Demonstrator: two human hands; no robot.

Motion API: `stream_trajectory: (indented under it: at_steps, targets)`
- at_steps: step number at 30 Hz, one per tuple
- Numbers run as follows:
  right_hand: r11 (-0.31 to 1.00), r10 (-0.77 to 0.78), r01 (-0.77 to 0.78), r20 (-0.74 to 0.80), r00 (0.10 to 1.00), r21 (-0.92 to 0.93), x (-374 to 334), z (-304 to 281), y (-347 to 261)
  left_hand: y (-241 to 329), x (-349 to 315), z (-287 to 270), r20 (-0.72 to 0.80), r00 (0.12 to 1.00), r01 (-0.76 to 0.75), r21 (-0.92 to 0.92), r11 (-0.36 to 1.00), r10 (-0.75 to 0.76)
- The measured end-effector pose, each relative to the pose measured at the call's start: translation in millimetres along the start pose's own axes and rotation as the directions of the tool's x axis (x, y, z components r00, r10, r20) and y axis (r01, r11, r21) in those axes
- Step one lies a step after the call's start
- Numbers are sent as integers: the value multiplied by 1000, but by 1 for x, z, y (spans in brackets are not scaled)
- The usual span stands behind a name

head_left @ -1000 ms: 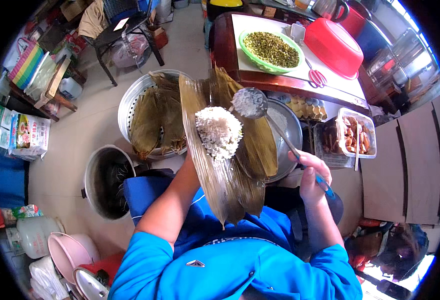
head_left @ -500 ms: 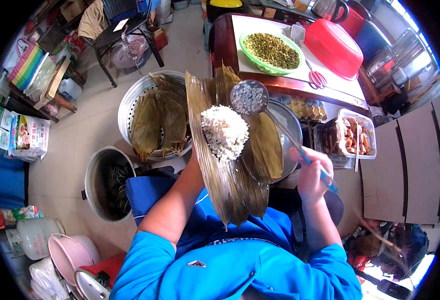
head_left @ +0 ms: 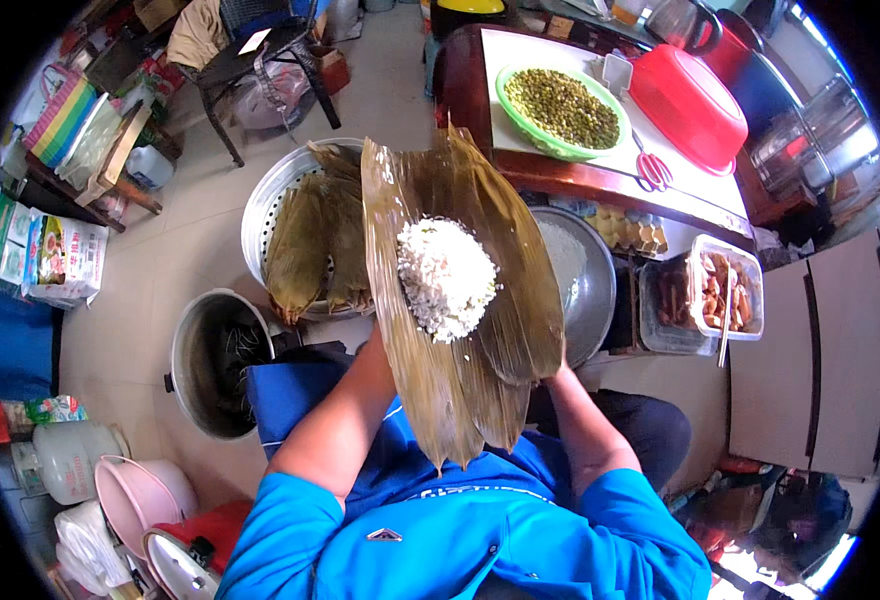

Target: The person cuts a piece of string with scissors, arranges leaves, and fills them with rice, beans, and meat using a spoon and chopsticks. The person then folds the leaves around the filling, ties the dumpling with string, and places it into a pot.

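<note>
Because broad leaves (head_left: 522, 290) bearing rice (head_left: 448, 278) hide both hands, I cannot tell either grip's state.

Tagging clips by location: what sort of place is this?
Probably a home kitchen or household food-prep room: cooked-looking or soaked white rice on broad leaves, a green bowl of beans, and an electric kettle beyond it.

The desk (head_left: 460, 95) is dark red wood with a white top. Left of the desk stands a black chair (head_left: 282, 44), and farther left a wooden stool (head_left: 118, 150). Pale tiles cover the floor (head_left: 140, 330). Right of the desk are big pale panels (head_left: 770, 370) and bright light (head_left: 818, 38).
</note>
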State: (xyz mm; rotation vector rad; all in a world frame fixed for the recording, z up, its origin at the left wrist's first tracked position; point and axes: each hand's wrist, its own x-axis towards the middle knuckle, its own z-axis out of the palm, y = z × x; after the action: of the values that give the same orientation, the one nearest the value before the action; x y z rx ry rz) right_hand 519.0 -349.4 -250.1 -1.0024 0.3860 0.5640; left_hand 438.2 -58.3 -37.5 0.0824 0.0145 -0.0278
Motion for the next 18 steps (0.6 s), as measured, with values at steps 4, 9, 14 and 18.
stream_trajectory:
  at_steps: [4,9,14,18]
  targets:
    - [824,337,-231,120,934,-517,-67,72,-6,20,-29,-7,-59,995,-76,24,997,77]
    - [29,-421,526,466,778,-850,-26,65,-60,8,-18,21,-38,999,-27,0,1000,27]
    - [145,-692,883,593,413,-447,-130,258,-193,7,-27,73,-229,970,-57,136,989,87]
    - [-142,-26,837,847,531,-529,-168,348,-196,3,-30,64,-65,997,-23,248,968,40]
